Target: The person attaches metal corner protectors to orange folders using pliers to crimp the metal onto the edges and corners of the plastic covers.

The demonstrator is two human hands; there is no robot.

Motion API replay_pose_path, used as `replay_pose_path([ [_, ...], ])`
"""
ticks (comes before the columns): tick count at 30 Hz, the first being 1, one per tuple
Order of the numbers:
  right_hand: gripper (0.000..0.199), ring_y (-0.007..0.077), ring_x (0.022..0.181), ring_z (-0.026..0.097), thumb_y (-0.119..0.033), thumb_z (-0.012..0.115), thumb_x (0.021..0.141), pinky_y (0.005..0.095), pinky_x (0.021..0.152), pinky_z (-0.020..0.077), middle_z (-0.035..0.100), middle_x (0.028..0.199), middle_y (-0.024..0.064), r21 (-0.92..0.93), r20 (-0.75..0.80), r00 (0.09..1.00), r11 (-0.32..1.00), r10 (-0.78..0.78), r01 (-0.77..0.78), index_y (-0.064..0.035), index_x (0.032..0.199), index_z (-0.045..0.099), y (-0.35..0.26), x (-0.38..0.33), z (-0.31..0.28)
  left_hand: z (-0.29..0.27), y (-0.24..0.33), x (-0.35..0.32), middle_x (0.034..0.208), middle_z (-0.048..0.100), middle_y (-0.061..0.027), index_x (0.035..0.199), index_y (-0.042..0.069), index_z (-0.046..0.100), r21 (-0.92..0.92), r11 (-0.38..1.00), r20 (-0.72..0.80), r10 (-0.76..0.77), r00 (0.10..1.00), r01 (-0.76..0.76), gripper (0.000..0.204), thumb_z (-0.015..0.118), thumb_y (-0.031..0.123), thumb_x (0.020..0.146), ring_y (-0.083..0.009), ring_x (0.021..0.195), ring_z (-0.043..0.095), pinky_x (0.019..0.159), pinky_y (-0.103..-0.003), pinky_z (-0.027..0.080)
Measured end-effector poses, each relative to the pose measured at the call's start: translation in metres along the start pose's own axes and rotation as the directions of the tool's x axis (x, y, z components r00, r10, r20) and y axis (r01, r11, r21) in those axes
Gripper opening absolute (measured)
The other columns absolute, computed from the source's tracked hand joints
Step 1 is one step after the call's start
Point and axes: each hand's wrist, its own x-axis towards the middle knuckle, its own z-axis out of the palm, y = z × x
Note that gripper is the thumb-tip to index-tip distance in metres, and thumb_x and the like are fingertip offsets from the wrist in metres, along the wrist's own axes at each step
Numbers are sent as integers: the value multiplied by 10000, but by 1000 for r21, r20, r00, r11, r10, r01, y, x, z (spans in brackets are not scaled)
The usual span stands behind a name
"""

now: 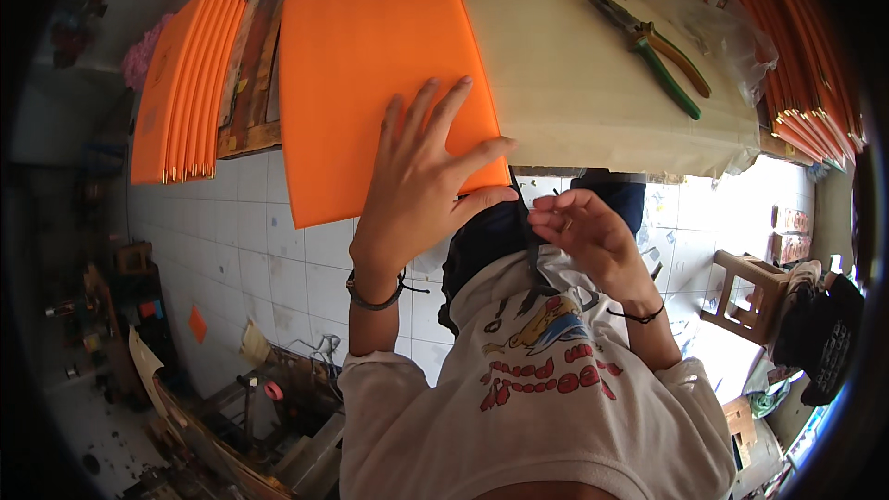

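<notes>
A flat orange folder (370,65) lies at the table's front, its near edge jutting past the tabletop. Spread across its lower right part is my left hand (417,171), fingers stretched out, with the thumb by the near right corner. Just right of that corner, off the table edge, my right hand (588,236) is raised with its fingers curled together. A tiny dark tip shows at its fingertips, too small to name. Between my hands a black strap (530,236) hangs in front of my shirt. Pliers (648,51) with green and yellow handles rest on the table to the right.
Pale sheeting (556,65) covers the tabletop. Stacked orange folders stand at the left (190,83) and more orange folders (787,37) at the far right, beside a clear plastic bag (727,23). A wooden stool (755,292) is on the tiled floor at right.
</notes>
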Motion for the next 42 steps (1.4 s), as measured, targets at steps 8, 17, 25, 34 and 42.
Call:
replay_pose_path([
  [8, 291, 206, 1143, 604, 88, 402, 990, 337, 1012, 495, 565, 1221, 145, -371, 15, 986, 915, -167, 161, 46, 1274, 455, -38, 30, 33, -8, 1, 1, 1328, 556, -97, 1082, 213, 721, -37, 999, -94, 18, 995, -21, 411, 812, 364, 711, -358, 1231, 533, 1028, -522, 437],
  [17, 242, 137, 914, 683, 0, 547, 976, 268, 852, 561, 683, 1078, 119, -384, -91, 987, 919, -135, 90, 30, 1214, 519, -33, 45, 32, 0, 0, -17, 1195, 656, -99, 1077, 123, 733, -4, 999, -217, 46, 975, -48, 471, 849, 164, 622, -324, 1098, 651, 873, -423, 585],
  [25, 161, 127, 874, 696, -26, 706, 867, 260, 724, 582, 705, 996, 84, -603, -96, 952, 778, -290, 176, 1, 1022, 671, -27, 53, 27, 2, -12, -36, 1230, 663, -79, 1136, 165, 722, 165, 980, -200, 144, 969, -111, 340, 752, 226, 804, -292, 1133, 643, 906, -446, 575],
  [34, 212, 171, 801, 695, 5, 775, 748, 294, 684, 585, 694, 955, 62, -831, 228, 812, 327, -538, 450, -85, 938, 752, -24, 57, 30, 0, -8, -31, 1129, 714, -55, 1084, 115, 738, 199, 975, -305, 162, 939, -103, 280, 681, 305, 886, -278, 1070, 680, 864, -428, 588],
  [42, 241, 173, 836, 706, -16, 779, 786, 276, 746, 578, 710, 914, 88, -793, 5, 871, 529, -491, 302, -28, 1022, 730, -22, 56, 41, 3, -9, -32, 1110, 720, -56, 1062, 116, 745, 206, 973, -316, 168, 934, -106, 258, 683, 293, 885, -270, 1049, 688, 848, -419, 591],
])
